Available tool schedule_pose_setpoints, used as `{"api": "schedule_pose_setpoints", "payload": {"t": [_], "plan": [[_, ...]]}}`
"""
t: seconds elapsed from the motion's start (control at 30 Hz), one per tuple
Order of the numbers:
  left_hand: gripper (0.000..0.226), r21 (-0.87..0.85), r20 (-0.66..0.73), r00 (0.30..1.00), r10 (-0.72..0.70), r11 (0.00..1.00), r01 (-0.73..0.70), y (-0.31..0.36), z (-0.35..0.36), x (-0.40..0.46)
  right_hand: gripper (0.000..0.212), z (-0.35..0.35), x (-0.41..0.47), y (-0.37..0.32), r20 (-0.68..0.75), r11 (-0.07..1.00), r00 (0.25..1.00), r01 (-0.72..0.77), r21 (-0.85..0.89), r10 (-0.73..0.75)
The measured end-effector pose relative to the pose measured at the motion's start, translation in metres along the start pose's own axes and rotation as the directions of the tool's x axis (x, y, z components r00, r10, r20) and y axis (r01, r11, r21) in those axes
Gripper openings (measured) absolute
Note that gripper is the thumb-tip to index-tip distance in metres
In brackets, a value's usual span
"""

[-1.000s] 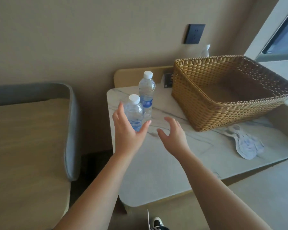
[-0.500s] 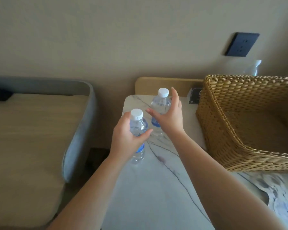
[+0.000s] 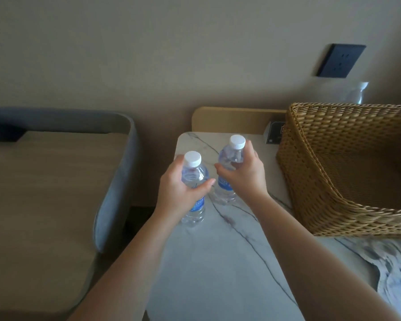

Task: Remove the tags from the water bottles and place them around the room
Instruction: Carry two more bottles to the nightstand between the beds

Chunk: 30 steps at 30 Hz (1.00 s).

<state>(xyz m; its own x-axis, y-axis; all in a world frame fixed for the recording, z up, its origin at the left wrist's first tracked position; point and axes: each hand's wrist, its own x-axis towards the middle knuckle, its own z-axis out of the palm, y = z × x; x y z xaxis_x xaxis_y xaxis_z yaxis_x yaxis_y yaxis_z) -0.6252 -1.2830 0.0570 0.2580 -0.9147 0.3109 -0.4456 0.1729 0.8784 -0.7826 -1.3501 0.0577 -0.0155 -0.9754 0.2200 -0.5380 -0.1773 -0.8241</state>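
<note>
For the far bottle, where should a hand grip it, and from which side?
Grip the far bottle round its shoulder, just under the cap, coming from the right, as the right hand does. It stands upright, and the near bottle crowds its left.

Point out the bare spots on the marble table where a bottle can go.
Free: the white marble tabletop nearer the camera than both clear plastic water bottles. Crowded: the woven wicker basket fills the right, with loose printed tags below it.
</note>
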Motion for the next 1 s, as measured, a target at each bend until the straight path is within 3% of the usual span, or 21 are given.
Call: {"api": "schedule_pose_setpoints", "payload": {"t": [0.27,0.57,0.8,1.0], "plan": [[0.049,-0.075,0.09,0.995,0.034,0.997,-0.027,-0.003,-0.011,-0.008,0.051,-0.017,-0.066,-0.011,-0.154,0.994,0.984,-0.099,-0.044,0.091],[0.046,-0.144,0.219,0.961,0.166,0.98,-0.136,0.009,-0.015,-0.057,0.06,-0.03,-0.171,-0.032,-0.369,0.973,0.912,-0.219,-0.073,0.178],[0.042,-0.283,0.397,0.872,0.287,0.942,-0.181,0.051,0.017,-0.126,0.059,-0.078,-0.259,-0.024,-0.586,0.931,0.772,-0.356,-0.078,0.246],[0.043,-0.432,0.569,0.705,0.422,0.884,-0.18,0.095,0.061,-0.198,0.069,-0.137,-0.352,-0.004,-0.77,0.865,0.547,-0.501,0.012,0.327]]}}
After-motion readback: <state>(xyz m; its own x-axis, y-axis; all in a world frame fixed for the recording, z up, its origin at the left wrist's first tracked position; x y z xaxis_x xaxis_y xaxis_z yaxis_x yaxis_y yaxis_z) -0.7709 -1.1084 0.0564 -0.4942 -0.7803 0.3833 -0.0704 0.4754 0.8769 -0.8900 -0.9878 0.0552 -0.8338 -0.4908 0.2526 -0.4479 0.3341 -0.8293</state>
